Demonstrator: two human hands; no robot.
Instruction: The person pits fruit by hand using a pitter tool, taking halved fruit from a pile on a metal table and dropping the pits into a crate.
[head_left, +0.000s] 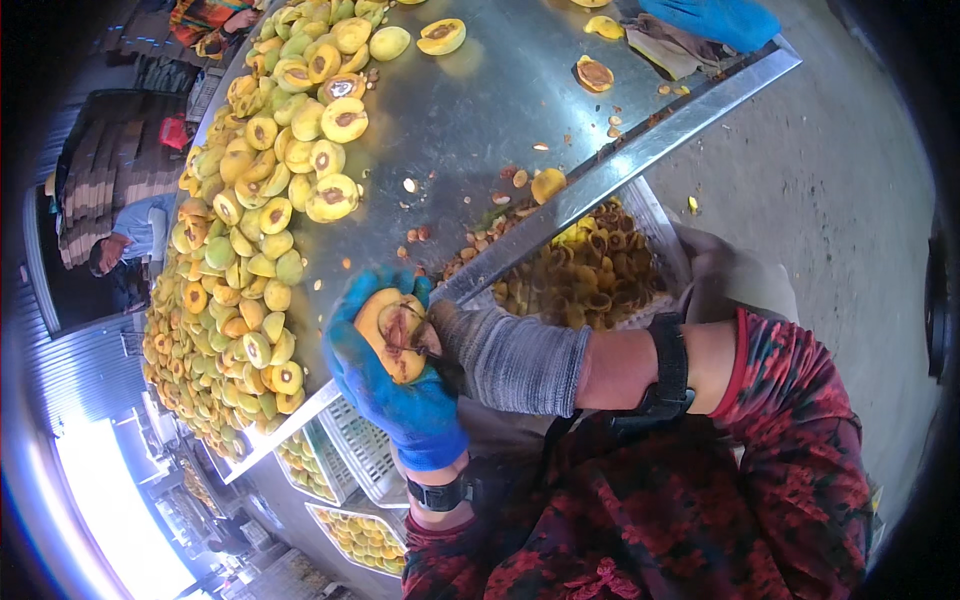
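My left hand, in a blue glove, cups a halved peach or similar yellow stone fruit, its cut face up, with a reddish-brown stone hollow. My right hand, in a grey knitted glove, is right against the fruit. From it a thin, dark, curved metal pitting tool reaches over the hollow; its handle and my right fingers are mostly hidden. Both hands are at the near edge of a metal table, where a large heap of halved fruit lies.
Stones and scraps lie along the table's raised metal rim. Below it stands a crate of brownish fruit pieces. Crates of fruit stand at lower left. A blue glove is at the far corner. Another person is beyond the heap.
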